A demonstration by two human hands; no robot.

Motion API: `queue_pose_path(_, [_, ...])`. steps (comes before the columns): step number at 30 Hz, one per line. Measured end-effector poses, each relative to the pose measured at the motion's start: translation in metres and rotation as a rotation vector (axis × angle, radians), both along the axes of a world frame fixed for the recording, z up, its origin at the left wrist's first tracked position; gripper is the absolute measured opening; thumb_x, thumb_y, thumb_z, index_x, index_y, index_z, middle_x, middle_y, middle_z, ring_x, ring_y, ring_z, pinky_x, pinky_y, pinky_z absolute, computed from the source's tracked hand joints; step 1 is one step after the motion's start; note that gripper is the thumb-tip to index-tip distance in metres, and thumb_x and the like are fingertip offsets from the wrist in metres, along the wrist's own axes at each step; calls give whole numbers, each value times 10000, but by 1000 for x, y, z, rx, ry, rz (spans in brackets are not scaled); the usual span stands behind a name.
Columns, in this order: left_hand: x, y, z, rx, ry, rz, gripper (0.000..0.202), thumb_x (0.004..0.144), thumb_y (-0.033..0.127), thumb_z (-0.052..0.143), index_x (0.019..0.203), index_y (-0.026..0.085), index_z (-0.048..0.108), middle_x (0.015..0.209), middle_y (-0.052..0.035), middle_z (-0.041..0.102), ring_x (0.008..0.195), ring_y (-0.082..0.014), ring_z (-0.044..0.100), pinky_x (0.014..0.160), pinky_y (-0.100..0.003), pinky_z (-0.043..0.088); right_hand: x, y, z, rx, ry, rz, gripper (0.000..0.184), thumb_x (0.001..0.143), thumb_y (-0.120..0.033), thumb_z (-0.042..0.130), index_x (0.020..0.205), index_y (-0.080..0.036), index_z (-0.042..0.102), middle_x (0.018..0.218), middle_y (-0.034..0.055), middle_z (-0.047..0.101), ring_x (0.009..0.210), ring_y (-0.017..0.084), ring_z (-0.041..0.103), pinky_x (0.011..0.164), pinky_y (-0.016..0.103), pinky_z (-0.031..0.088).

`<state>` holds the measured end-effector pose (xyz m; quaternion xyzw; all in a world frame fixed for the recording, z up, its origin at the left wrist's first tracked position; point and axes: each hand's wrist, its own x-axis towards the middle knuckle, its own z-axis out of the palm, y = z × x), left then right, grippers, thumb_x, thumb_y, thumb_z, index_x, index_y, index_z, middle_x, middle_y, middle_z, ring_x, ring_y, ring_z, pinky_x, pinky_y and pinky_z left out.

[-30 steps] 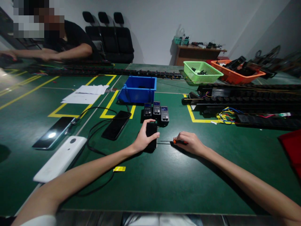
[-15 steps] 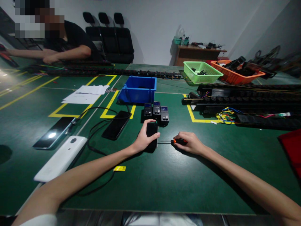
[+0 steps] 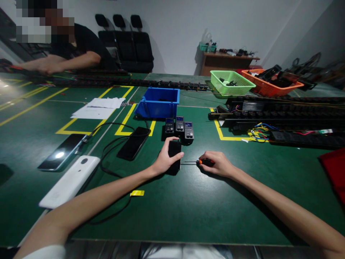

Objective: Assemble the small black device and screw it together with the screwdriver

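My left hand (image 3: 165, 160) is closed round a small black box-shaped device (image 3: 175, 151), fingers at its far end and thumb across its top. From the right, my right hand (image 3: 217, 163) grips a screwdriver (image 3: 201, 162) by its black and orange handle. The thin shaft lies level and points left, its tip at the right side of the device; whether it sits in a screw is too small to tell. Just beyond the device stand three small black boxes (image 3: 179, 124) with little screens and ports.
A blue bin (image 3: 159, 109) stands behind the boxes. To the left lie a black phone (image 3: 134, 144), another phone (image 3: 61, 153), a white device (image 3: 70, 181) and a black cable (image 3: 104, 165). Black rails with wires (image 3: 296, 136), a green basket (image 3: 232, 86) and an orange basket (image 3: 272, 88) are right. A co-worker (image 3: 81, 46) sits far left.
My hands, the device and the screwdriver have hardly moved. The co-worker's hands at the far left have shifted and come closer together.
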<state>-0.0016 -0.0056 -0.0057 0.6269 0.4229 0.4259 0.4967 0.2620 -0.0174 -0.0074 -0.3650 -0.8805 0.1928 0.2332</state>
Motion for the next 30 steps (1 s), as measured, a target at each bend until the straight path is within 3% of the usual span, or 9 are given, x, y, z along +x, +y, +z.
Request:
queue_pose_path(21, [0,0,1,59,56,5,561,782,355,673,1263,235,410,1032,-46,569,907,-191,590,860,-366,475,3,1,-2,-62,104,-130,191,849,-345,610,922,-172,644,831,60,698,687,160,624,641,263,467])
queue_pose_path(30, [0,-4,5,132,114,1,541,788,352,661,1253,230,411,1079,-40,534,943,-186,549,899,-350,443,6,-1,-1,19,194,-171,216,866,-335,618,1012,-177,637,873,71,691,739,174,631,670,282,472])
